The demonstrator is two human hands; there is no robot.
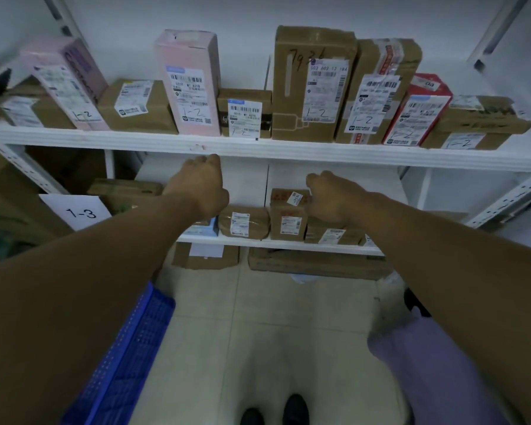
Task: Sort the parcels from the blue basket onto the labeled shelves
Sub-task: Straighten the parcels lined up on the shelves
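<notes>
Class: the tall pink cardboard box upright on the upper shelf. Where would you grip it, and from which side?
Come from the front and grip the tall pink cardboard box across its upper half, left and right faces. It stands upright and rises above the low brown cardboard boxes on both sides, so those faces are likely free there.
</notes>
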